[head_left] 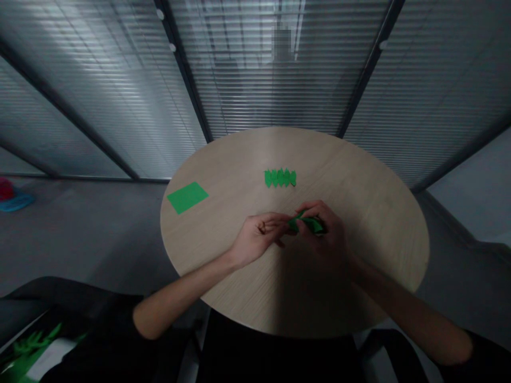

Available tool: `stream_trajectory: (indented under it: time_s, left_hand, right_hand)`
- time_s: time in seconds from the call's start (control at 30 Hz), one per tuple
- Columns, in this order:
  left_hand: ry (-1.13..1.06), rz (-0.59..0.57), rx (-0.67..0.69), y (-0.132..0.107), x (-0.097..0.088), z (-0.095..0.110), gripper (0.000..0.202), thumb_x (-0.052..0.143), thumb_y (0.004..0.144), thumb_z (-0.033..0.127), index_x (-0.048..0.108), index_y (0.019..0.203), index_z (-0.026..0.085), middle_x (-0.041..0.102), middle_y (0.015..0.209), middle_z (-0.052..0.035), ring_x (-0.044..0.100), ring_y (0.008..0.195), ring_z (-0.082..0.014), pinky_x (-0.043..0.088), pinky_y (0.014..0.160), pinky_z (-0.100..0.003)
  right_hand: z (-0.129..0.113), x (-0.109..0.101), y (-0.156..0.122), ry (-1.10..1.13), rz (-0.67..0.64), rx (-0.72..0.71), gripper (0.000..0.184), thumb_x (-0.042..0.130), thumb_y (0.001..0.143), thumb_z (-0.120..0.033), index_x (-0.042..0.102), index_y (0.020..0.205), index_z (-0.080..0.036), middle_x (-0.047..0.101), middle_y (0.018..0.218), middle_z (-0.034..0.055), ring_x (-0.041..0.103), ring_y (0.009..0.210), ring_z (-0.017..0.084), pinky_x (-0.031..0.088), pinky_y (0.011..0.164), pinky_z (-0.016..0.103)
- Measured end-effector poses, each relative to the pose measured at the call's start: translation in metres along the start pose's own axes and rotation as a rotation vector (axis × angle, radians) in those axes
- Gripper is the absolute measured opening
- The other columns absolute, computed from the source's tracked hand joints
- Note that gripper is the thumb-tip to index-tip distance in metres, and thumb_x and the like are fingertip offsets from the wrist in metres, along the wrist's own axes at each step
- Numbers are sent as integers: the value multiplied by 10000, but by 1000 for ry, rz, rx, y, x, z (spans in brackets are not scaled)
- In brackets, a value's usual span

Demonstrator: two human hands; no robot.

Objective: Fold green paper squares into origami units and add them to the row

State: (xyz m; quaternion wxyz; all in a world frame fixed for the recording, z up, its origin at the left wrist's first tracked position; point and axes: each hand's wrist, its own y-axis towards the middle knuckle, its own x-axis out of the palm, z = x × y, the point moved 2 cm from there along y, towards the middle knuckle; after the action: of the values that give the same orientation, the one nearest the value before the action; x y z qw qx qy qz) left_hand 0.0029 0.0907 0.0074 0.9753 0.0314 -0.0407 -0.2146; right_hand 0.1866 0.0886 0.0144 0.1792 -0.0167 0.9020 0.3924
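Between my two hands is a piece of folded green paper [312,225], held just above the table. My left hand [259,236] pinches its left end between thumb and fingers. Around its right side, the fingers of my right hand [325,229] are closed and hide part of it. Farther back on the table lies a row of several small green paper shapes [280,177] with pointed ends, side by side. A flat green sheet of paper [187,197] rests near the table's left edge.
The round wooden table [239,154] stands before a glass partition with blinds [255,80]. Chair armrests are near my body. At lower left, green items and a white piece [51,357] are partly visible. A red and blue object [16,199] lies on the floor at far left.
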Motion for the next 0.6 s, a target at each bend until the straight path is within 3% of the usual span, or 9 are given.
stream_trajectory:
  time_s: [0.27,0.6]
  left_hand:
    - [30,71,-17,1,0,1,246,719,855,308,722,995,106,799,902,-109,767,763,-171,613,574,-204]
    - [45,61,-6,-1,-1,1,314,724,864,334,744,1080,107,802,962,-127,778,815,-204,634,604,-240]
  right_hand:
    - [-1,2,-1,-11,-22,-36,76,672,898,-199,604,898,-231,654,969,48,641,844,174,524,725,323]
    - [0,1,-1,-1,-15,11,50,655,907,-219,607,916,-230,671,986,48,647,822,170,519,700,320]
